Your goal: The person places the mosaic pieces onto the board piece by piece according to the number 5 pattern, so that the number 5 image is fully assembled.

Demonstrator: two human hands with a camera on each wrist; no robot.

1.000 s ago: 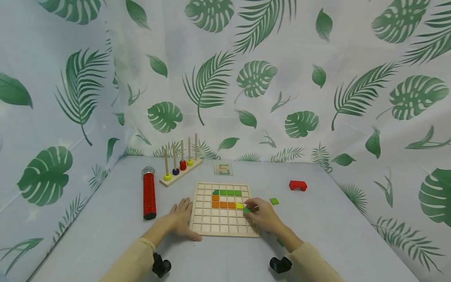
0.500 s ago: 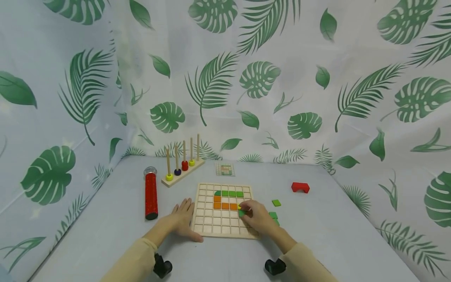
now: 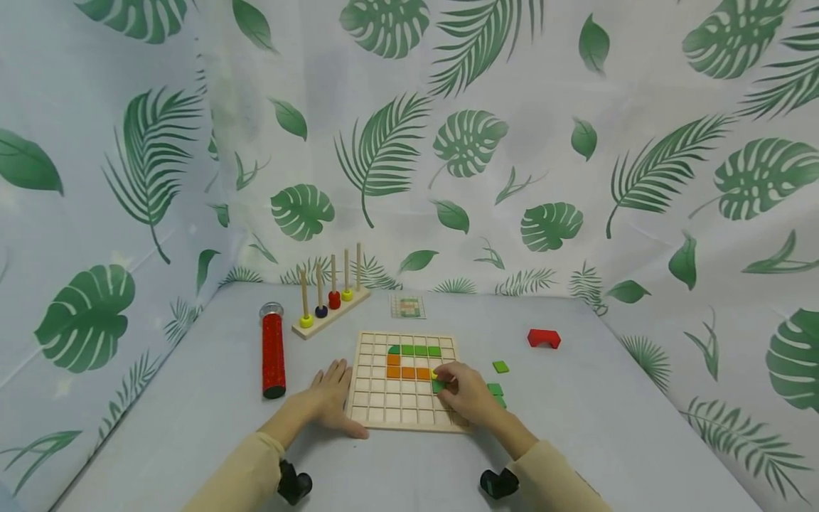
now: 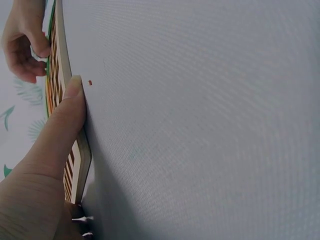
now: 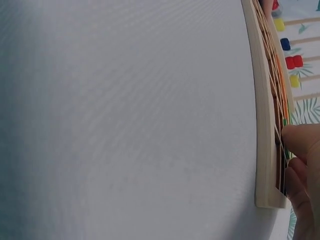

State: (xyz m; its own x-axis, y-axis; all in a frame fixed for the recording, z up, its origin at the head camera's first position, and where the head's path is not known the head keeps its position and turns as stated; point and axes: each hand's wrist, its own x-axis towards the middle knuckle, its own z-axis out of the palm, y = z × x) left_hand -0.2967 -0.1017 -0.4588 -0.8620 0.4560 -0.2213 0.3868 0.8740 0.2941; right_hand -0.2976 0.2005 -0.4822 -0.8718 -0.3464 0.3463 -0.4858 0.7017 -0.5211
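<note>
A wooden grid board (image 3: 392,415) lies on the table. My left hand (image 3: 329,400) rests at its left side, fingers spread and straight; in the left wrist view its thumb (image 4: 70,107) lies along the board's front edge. With thumb and fingertips, my right hand (image 3: 472,392) pinches a green tile (image 3: 438,387) at the board's right part. Just above that tile shows a bit of a yellow tile (image 3: 434,375), mostly hidden by the fingers. Orange tiles (image 3: 408,373) run leftward from there and up to a dark green rounded tile (image 3: 393,350). A row of green tiles (image 3: 420,351) continues right.
Loose green tiles (image 3: 501,367) lie right of the board, some partly behind my right hand. Further right sits a red arch block (image 3: 544,338). A pattern card (image 3: 407,307), a peg stand with rings (image 3: 333,313) and a red tube (image 3: 273,355) stand beyond and left.
My right hand has moved left over the board with the green tile, from its right edge to below the yellow tile, then stayed nearly still. The left hand keeps its place.
</note>
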